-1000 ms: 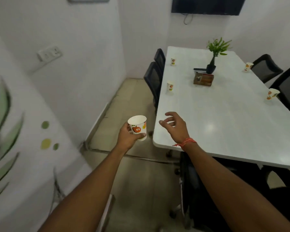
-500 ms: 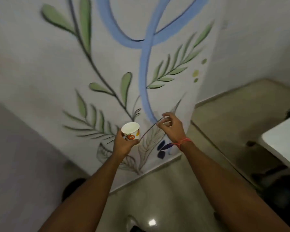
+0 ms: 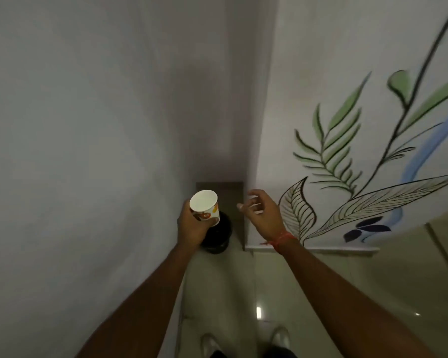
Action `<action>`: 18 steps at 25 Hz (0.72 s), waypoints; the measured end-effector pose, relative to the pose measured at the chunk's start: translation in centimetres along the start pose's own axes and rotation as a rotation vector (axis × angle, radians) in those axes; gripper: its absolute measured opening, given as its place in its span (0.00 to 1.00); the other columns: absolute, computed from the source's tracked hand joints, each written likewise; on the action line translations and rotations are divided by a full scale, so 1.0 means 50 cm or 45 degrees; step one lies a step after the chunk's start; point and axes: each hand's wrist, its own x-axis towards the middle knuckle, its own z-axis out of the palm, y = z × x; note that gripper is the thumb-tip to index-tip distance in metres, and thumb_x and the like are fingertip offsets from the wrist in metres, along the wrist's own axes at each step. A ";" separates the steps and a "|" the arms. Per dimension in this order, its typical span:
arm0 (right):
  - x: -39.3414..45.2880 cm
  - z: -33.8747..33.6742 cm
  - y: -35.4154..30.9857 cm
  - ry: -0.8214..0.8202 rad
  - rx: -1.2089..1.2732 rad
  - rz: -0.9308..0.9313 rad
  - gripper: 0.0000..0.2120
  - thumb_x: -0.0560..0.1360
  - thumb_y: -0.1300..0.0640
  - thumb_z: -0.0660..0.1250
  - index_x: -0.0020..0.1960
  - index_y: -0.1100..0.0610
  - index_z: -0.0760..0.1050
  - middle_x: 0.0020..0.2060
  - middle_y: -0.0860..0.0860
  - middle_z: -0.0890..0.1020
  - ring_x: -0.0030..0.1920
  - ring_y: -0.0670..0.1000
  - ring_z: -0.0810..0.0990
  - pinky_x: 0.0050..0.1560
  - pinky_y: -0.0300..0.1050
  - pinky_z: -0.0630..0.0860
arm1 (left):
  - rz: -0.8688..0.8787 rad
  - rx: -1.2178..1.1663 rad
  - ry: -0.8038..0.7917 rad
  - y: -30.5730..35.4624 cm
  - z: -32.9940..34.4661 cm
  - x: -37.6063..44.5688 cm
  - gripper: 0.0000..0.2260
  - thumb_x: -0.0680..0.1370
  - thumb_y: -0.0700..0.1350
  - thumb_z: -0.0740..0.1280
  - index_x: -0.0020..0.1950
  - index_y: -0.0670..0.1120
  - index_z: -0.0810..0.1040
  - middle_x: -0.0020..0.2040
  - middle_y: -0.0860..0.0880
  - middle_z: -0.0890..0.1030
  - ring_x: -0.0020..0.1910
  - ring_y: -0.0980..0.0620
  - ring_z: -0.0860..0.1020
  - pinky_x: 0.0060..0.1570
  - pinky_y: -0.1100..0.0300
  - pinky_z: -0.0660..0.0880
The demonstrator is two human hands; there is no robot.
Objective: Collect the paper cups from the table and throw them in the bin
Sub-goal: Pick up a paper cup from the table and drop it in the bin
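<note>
I see tiled floor (image 3: 308, 293) in a narrow corner, bin (image 3: 219, 235) btwn walls; left hand (image 3: 192, 226) grips cup (image 3: 204, 208), right hand (image 3: 263, 215) loose, empty.

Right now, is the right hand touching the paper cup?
Apart. Head view shows the right hand open and empty, with wall visible between it and the paper cup, which the left hand holds.

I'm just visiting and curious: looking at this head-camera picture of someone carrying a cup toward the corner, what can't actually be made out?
- Black bin: the left hand and paper cup cover its opening, so its contents are hidden.
- Cup print: partly covered by the fingers and blurred.
- Right hand: fingertips smeared by motion; it appears empty.
- Shoes: cut off by the bottom edge.
- Wall painting: runs past the right edge.
</note>
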 end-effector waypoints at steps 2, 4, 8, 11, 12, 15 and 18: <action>0.021 0.091 0.030 -0.073 -0.020 0.021 0.22 0.71 0.46 0.74 0.61 0.51 0.74 0.46 0.52 0.82 0.46 0.48 0.81 0.43 0.34 0.76 | -0.035 0.037 0.028 -0.075 -0.028 0.044 0.37 0.63 0.40 0.81 0.69 0.45 0.70 0.65 0.45 0.77 0.64 0.46 0.75 0.58 0.58 0.73; 0.056 0.152 0.073 -0.085 0.029 0.078 0.21 0.73 0.48 0.73 0.62 0.52 0.74 0.47 0.52 0.82 0.47 0.47 0.81 0.44 0.30 0.76 | -0.052 0.086 0.009 -0.144 -0.026 0.095 0.37 0.63 0.41 0.82 0.68 0.45 0.70 0.64 0.46 0.78 0.62 0.46 0.76 0.55 0.60 0.72; 0.186 0.238 0.211 -0.072 0.103 0.096 0.16 0.79 0.52 0.66 0.64 0.55 0.73 0.49 0.47 0.79 0.48 0.33 0.78 0.47 0.23 0.71 | -0.087 0.123 -0.028 -0.297 0.053 0.247 0.37 0.61 0.41 0.82 0.67 0.45 0.71 0.63 0.47 0.78 0.62 0.47 0.76 0.53 0.65 0.71; 0.270 0.287 0.330 -0.021 0.122 0.103 0.19 0.79 0.48 0.64 0.67 0.53 0.71 0.51 0.38 0.77 0.51 0.32 0.76 0.49 0.24 0.71 | -0.061 0.110 -0.131 -0.400 0.120 0.353 0.41 0.60 0.37 0.82 0.69 0.45 0.66 0.64 0.51 0.72 0.62 0.54 0.70 0.50 0.76 0.67; 0.285 0.299 0.368 -0.011 0.123 0.124 0.20 0.78 0.46 0.63 0.67 0.51 0.70 0.52 0.37 0.76 0.53 0.34 0.76 0.50 0.26 0.71 | -0.100 0.111 -0.163 -0.428 0.138 0.381 0.44 0.61 0.36 0.82 0.72 0.43 0.63 0.64 0.52 0.68 0.62 0.56 0.66 0.52 0.76 0.64; 0.277 0.302 0.428 -0.025 0.122 0.178 0.19 0.76 0.41 0.64 0.64 0.47 0.71 0.52 0.39 0.77 0.55 0.40 0.76 0.55 0.38 0.74 | -0.215 0.071 -0.178 -0.477 0.149 0.406 0.47 0.62 0.39 0.81 0.75 0.44 0.60 0.69 0.56 0.64 0.67 0.57 0.65 0.64 0.66 0.65; 0.249 0.276 0.391 -0.028 0.104 0.176 0.16 0.74 0.39 0.64 0.58 0.43 0.73 0.51 0.42 0.79 0.54 0.48 0.79 0.58 0.50 0.78 | -0.292 -0.079 -0.208 -0.439 0.126 0.379 0.39 0.64 0.41 0.79 0.71 0.49 0.67 0.68 0.47 0.74 0.66 0.48 0.74 0.64 0.51 0.75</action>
